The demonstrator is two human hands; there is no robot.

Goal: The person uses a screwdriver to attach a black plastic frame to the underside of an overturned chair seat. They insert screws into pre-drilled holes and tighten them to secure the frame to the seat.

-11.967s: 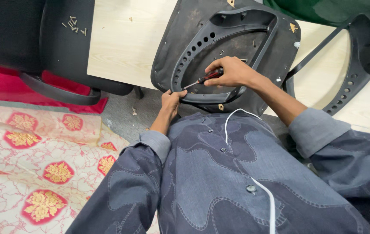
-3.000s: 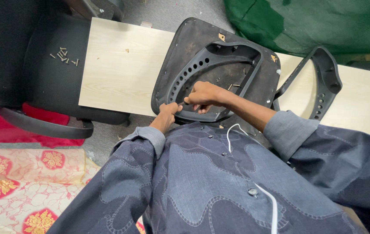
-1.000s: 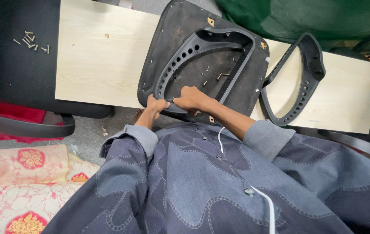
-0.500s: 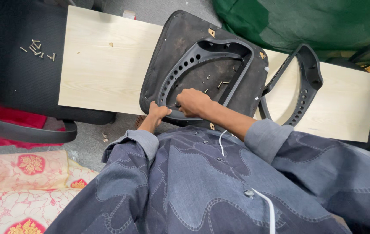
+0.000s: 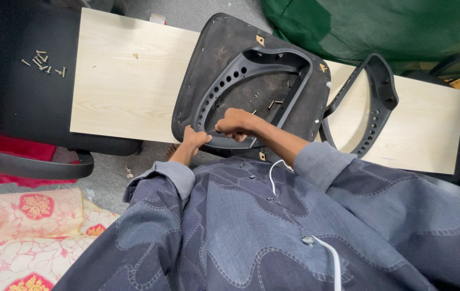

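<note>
Hands on the near rim of an upturned chair seat.
Your left hand (image 5: 193, 139) and right hand (image 5: 233, 122) both curl tightly around the black plastic frame (image 5: 224, 141) at the near edge of the chair seat (image 5: 251, 81), which lies underside up on the pale wooden board (image 5: 127, 81). A loose armrest (image 5: 372, 102) lies right of it; screws (image 5: 44, 60) sit far left.

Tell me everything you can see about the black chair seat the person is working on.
The black chair seat lies upside down, tilted across a pale wooden board. Its underside is dark fabric, dusty, with a black plastic frame pierced by a row of holes. A few loose screws lie inside the frame. The left hand and right hand grip its near edge. A separate black armrest lies beside it.
</note>
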